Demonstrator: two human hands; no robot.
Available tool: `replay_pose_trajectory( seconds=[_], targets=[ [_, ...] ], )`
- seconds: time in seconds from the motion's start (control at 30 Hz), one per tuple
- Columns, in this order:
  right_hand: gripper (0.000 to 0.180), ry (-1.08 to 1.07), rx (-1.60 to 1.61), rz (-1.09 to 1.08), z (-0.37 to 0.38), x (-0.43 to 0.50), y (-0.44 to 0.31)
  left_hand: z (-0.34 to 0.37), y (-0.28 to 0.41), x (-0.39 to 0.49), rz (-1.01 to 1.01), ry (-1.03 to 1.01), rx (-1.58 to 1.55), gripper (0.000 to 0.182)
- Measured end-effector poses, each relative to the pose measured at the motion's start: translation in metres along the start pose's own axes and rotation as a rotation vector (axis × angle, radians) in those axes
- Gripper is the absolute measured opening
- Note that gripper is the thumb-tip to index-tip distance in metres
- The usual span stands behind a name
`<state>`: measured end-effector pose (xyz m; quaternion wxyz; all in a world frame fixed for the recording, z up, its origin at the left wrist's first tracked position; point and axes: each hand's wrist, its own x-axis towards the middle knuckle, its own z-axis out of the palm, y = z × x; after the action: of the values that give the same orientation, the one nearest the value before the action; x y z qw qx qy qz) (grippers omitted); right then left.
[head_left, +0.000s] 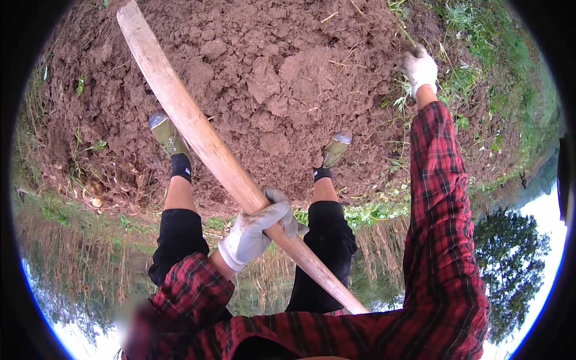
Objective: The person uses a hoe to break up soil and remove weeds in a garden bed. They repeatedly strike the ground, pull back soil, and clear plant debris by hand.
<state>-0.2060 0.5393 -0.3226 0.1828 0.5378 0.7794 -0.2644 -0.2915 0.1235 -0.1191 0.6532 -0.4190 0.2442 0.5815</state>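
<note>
My left hand (pixel 258 225), in a soiled pale work glove, is wrapped around a long, slightly curved wooden handle (pixel 198 121). The handle slants from the upper left, across my left shoe, down to my body at lower right. No tool head shows in view. Far out to the upper right, my right hand (pixel 419 69) wears a similar glove, its fingers closed and slightly blurred. A thin green plant stem (pixel 407 35) runs up from its fingers, over the edge of the dug soil. What the stem leads to is unclear.
Broken brown soil (pixel 288 81) with clods spreads before me. My left shoe (pixel 170 137) and right shoe (pixel 336 148) stand on it. Leafy weeds (pixel 468 81) border the right side. Pale lumps and roots (pixel 94 191) lie at left. Dry stalks (pixel 103 256) stand behind me.
</note>
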Motion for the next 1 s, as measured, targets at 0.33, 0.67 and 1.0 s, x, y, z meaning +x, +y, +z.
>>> replay_pose_trajectory(
  seconds=[0.33, 0.67, 1.0],
  targets=[
    [0.052, -0.332, -0.958, -0.544, 0.017, 0.151, -0.06, 0.014, 0.006, 0.002, -0.013, -0.022, -0.022, 0.006],
    [0.027, -0.151, -1.254, -0.253, 0.028, 0.134, -0.057, 0.02, -0.003, 0.009, 0.069, -0.002, -0.036, 0.009],
    [0.039, -0.361, -0.847, -0.184, -0.044, -0.017, -0.042, -0.004, -0.017, 0.02, 0.096, -0.057, -0.031, 0.011]
  ],
)
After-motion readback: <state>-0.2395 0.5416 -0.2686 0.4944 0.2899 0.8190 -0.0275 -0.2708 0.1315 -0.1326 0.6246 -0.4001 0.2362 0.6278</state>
